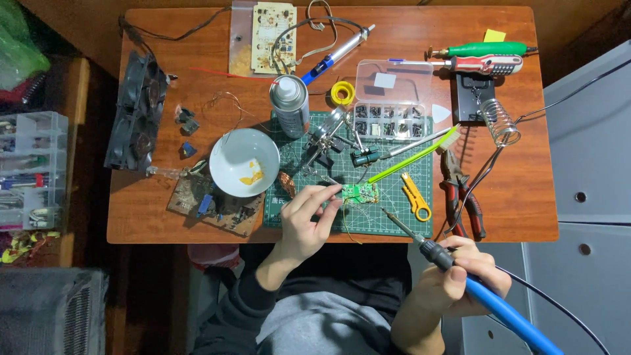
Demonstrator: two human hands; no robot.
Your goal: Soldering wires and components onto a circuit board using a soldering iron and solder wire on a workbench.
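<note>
the left hand (303, 220) reaches over the near edge of the wooden bench (506, 217), its grip pinched: thumb and fingertips closed on the left end of a small green circuit board (360, 192). the board lies on the green cutting mat (420, 227), near the mat's front edge, with thin wires trailing from its underside toward the person.

the right hand (460, 276) sits off the bench's front right corner, its grip wrapped fully around the blue handle of a soldering iron (434, 253). the iron's tip points up and left and stands just short of the board's right end, apart from it; contact is not seen. a dark cable runs from the handle toward the lower right.

just beside the board: a yellow wire stripper (417, 197) to its right, a yellow-green rod (414, 156) slanting above it, and a helping-hands clamp stand (328, 138) behind it. a white bowl (244, 162) with yellow residue sits left of the mat, a spray can (290, 105) behind the bowl. a clear parts box (389, 108) lies open at the mat's far edge. red-handled pliers (463, 197) rest right of the mat, a coiled iron stand (499, 121) beyond them. a worn brown circuit board (213, 205) lies at the front left.
</note>
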